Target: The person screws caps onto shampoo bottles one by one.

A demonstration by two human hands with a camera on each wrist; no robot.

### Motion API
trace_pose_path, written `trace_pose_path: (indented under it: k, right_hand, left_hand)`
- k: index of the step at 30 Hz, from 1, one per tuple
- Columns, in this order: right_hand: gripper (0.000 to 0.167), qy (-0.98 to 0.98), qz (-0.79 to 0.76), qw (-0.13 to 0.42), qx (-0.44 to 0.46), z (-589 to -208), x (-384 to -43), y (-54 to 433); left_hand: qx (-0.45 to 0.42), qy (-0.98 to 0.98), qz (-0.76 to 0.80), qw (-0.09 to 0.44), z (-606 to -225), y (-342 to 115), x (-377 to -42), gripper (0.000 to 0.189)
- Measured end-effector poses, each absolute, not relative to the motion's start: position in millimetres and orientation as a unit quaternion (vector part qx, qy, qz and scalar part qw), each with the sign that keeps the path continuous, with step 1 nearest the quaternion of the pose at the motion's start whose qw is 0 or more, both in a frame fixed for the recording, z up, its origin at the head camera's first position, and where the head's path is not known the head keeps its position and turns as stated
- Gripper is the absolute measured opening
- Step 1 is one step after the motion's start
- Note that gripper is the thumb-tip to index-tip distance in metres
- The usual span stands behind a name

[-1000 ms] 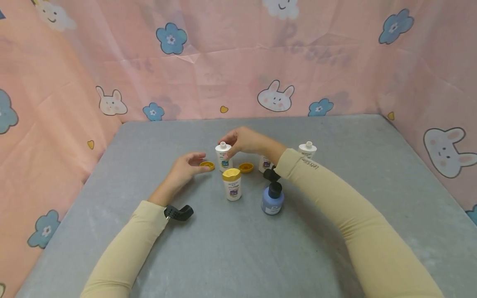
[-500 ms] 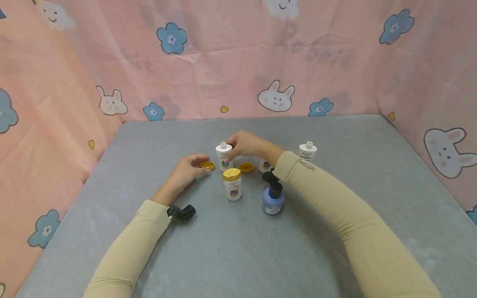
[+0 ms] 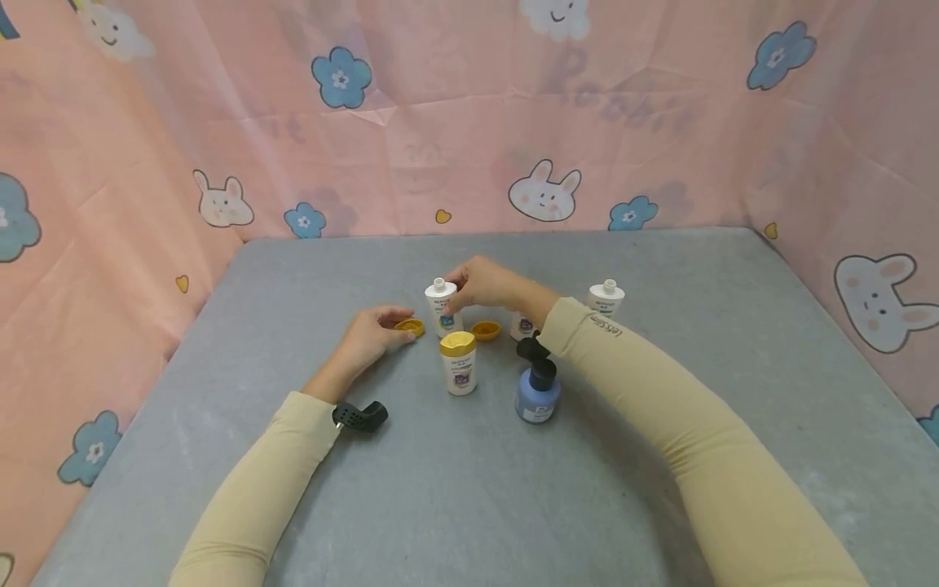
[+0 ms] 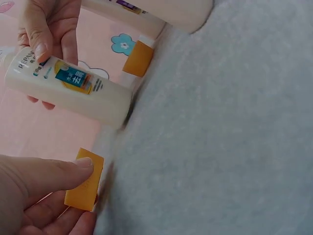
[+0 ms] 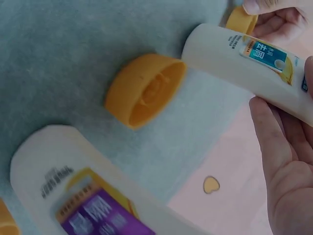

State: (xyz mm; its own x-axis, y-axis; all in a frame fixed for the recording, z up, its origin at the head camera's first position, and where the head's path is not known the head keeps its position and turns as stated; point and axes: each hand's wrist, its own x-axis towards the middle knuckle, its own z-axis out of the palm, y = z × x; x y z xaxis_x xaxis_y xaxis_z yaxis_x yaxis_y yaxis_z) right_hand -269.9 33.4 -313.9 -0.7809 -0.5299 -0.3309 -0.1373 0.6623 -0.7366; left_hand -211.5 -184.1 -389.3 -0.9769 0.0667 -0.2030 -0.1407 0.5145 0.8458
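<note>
We list, on a grey worktop [image 3: 469, 489], the following. Left hand [image 3: 372, 334]: thumb and fingers pinching a yellow cap [image 4: 84, 193], held just beside the bottle in the other hand. Right hand [image 3: 490, 285]: thumb and fingers closed around an uncapped white bottle with a teal label [image 3: 441, 303], upright, its neck bare. Loose yellow cap [image 3: 486, 330]: open side up on the worktop, near that bottle on its right side. Gold-capped white bottle [image 3: 459, 373]: standing upright, nearer to us than the held one. Blue bottle [image 3: 537, 399] with a black top: upright, to the right of the gold-capped one and apart from it. White bottle with a purple label [image 3: 522, 326]: partly hidden behind the right arm. A further uncapped white bottle [image 3: 606, 297]: farther right, its lower part hidden by the sleeve [image 3: 660, 399]. Backdrop: pink curtain [image 3: 433, 130] printed with rabbits and blue flowers.
</note>
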Motion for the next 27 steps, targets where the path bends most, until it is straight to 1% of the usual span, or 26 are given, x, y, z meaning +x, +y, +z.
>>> trace_pose_path:
  k: [6,12,18,22,27]
  right_hand:
    - [0.043,0.867,-0.386,0.251,-0.188,-302.8,-272.0,43.1]
    - [0.039,0.853,-0.425,0.230,-0.196,-286.1,-273.5,57.3]
    - [0.042,0.826,-0.486,0.230,-0.173,-270.4,-271.3,70.9]
    - [0.045,0.802,-0.534,0.222,-0.152,-261.0,-266.8,81.1]
    - [0.047,0.793,-0.546,0.215,-0.162,-251.4,-257.2,94.0]
  left_hand:
    - [-0.028,0.849,0.518,0.099,-381.0,-188.3,-208.2,0.047]
    - [-0.046,0.842,0.532,0.081,-365.6,-186.5,-204.8,0.047]
    - [-0.028,0.822,0.566,0.053,-350.8,-179.8,-203.0,0.052]
    - [-0.026,0.819,0.572,0.046,-342.8,-174.8,-200.2,0.045]
    - [-0.012,0.809,0.586,0.037,-331.5,-168.0,-196.3,0.039]
